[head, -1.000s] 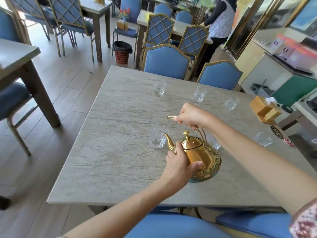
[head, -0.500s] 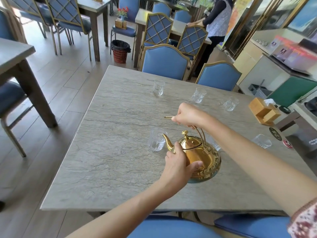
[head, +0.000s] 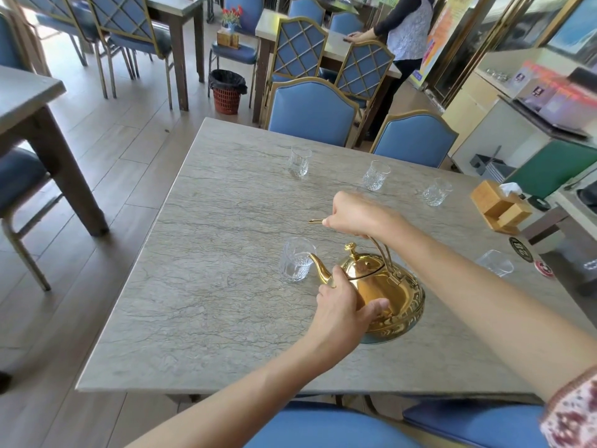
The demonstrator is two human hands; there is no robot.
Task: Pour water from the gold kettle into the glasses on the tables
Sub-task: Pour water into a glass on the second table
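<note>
The gold kettle (head: 384, 292) stands near the middle of the grey table (head: 200, 312), a little toward the near edge, and its spout points to about 10 o'clock. The spout tip is just beside the nearest glass (head: 295, 259), at the rim; I cannot tell whether it touches it. This glass seems to have some water in the bottom (the glass is clear, so it is difficult to be sure).

The right hand (head: 358, 216) is closed around the top of the arched handle, above the lid. The left hand (head: 342, 305) is pressed on the kettle body at the side of the spout base, fingers curved around the metal.

In my judgement the kettle is stiff and heavy when full, and its polished surface is slippery, so the handle is the good place to carry the weight; the second hand on the body only steadies and tilts it. The glasses are light and fragile, and a knock from the spout could push one over.

Three more glasses (head: 375, 175) stand at 12 to 1 o'clock from the kettle, well apart from it, and another one (head: 494, 267) at 3 o'clock.
</note>
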